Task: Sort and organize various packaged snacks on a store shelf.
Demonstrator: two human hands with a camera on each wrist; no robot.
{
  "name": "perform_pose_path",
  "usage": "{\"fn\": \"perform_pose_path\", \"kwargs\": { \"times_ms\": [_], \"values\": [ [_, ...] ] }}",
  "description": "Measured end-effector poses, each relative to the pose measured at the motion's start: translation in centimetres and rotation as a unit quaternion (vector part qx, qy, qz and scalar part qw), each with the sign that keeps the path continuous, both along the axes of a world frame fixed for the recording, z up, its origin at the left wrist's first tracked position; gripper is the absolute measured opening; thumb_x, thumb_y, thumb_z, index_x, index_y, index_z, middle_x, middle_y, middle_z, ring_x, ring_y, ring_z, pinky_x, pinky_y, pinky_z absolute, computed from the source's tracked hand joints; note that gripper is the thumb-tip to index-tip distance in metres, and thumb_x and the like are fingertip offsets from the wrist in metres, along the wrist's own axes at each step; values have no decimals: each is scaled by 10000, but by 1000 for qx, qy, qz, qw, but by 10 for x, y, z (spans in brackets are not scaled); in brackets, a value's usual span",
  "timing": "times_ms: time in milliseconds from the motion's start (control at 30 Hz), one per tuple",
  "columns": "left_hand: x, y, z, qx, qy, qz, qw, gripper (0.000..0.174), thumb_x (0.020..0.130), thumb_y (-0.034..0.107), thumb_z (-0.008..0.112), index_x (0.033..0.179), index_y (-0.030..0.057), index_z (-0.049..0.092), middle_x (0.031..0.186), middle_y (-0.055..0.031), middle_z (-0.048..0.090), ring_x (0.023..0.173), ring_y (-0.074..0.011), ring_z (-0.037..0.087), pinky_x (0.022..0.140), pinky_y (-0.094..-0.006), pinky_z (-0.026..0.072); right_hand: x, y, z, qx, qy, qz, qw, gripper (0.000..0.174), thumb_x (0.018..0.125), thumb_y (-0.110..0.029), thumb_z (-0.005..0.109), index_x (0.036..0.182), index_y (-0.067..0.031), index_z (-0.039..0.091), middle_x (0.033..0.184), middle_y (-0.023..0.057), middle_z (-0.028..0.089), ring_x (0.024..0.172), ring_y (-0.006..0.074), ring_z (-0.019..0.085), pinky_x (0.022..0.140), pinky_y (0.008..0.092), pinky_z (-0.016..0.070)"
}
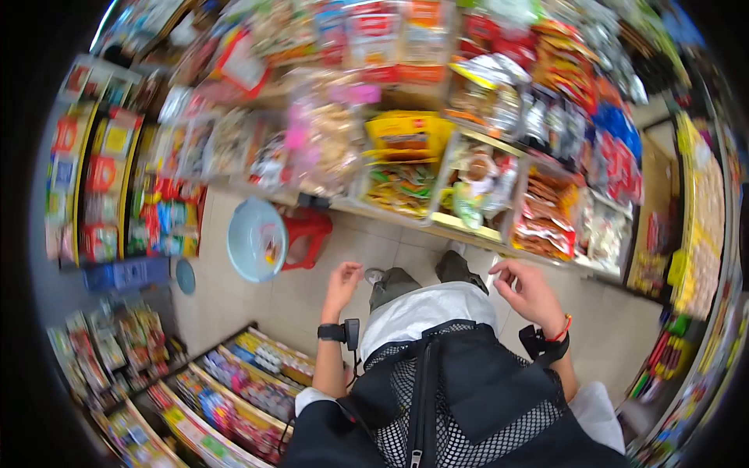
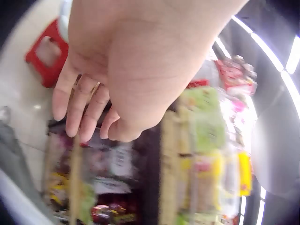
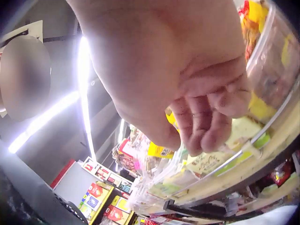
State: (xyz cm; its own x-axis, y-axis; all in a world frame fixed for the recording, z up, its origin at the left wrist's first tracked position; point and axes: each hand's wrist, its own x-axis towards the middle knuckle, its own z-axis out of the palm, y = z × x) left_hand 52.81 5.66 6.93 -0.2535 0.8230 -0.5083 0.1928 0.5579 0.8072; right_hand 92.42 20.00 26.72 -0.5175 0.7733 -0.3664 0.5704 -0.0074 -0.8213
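Note:
The left hand (image 1: 343,282) hangs at the left of the body, below the red stool, its fingers loose and holding nothing; in the left wrist view the fingers (image 2: 89,105) of that hand (image 2: 136,70) are apart, in front of shelves. The right hand (image 1: 530,290) is held at the right of the body, below the snack counter, fingers loosely bent and empty. Seen in the right wrist view, the right hand (image 3: 164,70) has its fingers (image 3: 201,124) curved beside the packet-filled counter. Neither hand touches any goods.
A snack counter with a wooden edge (image 1: 374,209) runs in front of the body. At the left, a light blue basin (image 1: 243,226) stands by a red stool (image 1: 316,234). Low shelves (image 1: 226,374) lie at lower left; a shelf of yellow packs (image 1: 698,226) stands at the right.

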Motion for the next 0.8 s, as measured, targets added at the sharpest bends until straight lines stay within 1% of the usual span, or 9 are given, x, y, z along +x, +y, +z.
{"fn": "perform_pose_path", "kwargs": {
  "times_ms": [33, 133, 233, 267, 333, 467, 567, 633, 800],
  "values": [
    [-19, -44, -50, -32, -22, 51, 998, 188, 935, 157, 612, 1073, 36, 655, 942, -75, 714, 830, -154, 672, 686, -302, 541, -12, -5, -14, -24, -4, 23, 999, 220, 903, -134, 641, 1110, -60, 632, 751, 30, 628, 638, 121, 561, 574, 266, 452],
    [-42, -192, -146, -200, -142, 217, 945, 233, 912, 187, 608, 1060, 12, 649, 915, -109, 712, 796, -192, 690, 618, -338, 557, -44, -16, -54, -10, -79, 112, 990, 260, 892, -165, 652, 1110, -27, 619, 735, 82, 662, 645, 196, 634, 648, 327, 515],
    [-38, -306, -165, -315, -165, 281, 892, 291, 904, 184, 576, 1037, -69, 629, 873, -187, 688, 703, -250, 689, 575, -315, 563, -64, -21, -111, -81, -127, 90, 985, 303, 917, -204, 615, 1144, -4, 608, 761, 102, 691, 694, 198, 671, 685, 337, 527],
    [-35, -339, -176, -325, -159, 282, 889, 277, 911, 196, 578, 1048, -37, 638, 883, -165, 690, 725, -248, 689, 592, -343, 567, -70, -24, -126, -100, -127, 72, 984, 309, 922, -208, 605, 1149, 1, 607, 773, 106, 698, 709, 196, 679, 690, 336, 528],
    [-34, -357, -142, -344, -175, 330, 861, 267, 926, 196, 558, 1094, 3, 638, 930, -146, 697, 787, -243, 698, 644, -382, 573, -94, -27, -139, -117, -177, 108, 971, 333, 935, -199, 581, 1156, 50, 587, 812, 114, 680, 738, 185, 664, 706, 321, 532],
    [-52, -396, -147, -292, -220, 392, 844, 275, 948, 188, 516, 1153, 36, 620, 997, -117, 708, 863, -241, 704, 703, -402, 567, -148, -28, -166, -91, -205, 192, 955, 337, 923, -195, 583, 1149, 54, 601, 803, 102, 678, 733, 167, 651, 684, 315, 525],
    [-84, -390, -161, -259, -221, 385, 858, 319, 956, 173, 506, 1249, 68, 580, 1052, -119, 714, 880, -226, 703, 701, -399, 570, -230, -25, -162, -95, -130, 214, 963, 309, 928, -187, 588, 1137, 40, 601, 820, 70, 675, 741, 145, 641, 674, 296, 516],
    [-115, -375, -170, -234, -219, 370, 872, 418, 937, 152, 545, 1349, 88, 515, 1072, -122, 716, 882, -202, 697, 703, -393, 574, -287, -21, -159, -56, -102, 246, 962, 301, 921, -183, 598, 1136, 28, 598, 861, 104, 690, 793, 176, 674, 719, 324, 530],
    [-197, -299, -135, -109, -80, 329, 934, 387, 894, 164, 628, 1270, 80, 602, 1071, -135, 699, 866, -208, 690, 739, -385, 578, -427, -23, -182, -166, 10, 291, 942, 282, 943, -211, 592, 1121, 7, 610, 891, 85, 687, 815, 163, 674, 730, 306, 527]
  ]
}}
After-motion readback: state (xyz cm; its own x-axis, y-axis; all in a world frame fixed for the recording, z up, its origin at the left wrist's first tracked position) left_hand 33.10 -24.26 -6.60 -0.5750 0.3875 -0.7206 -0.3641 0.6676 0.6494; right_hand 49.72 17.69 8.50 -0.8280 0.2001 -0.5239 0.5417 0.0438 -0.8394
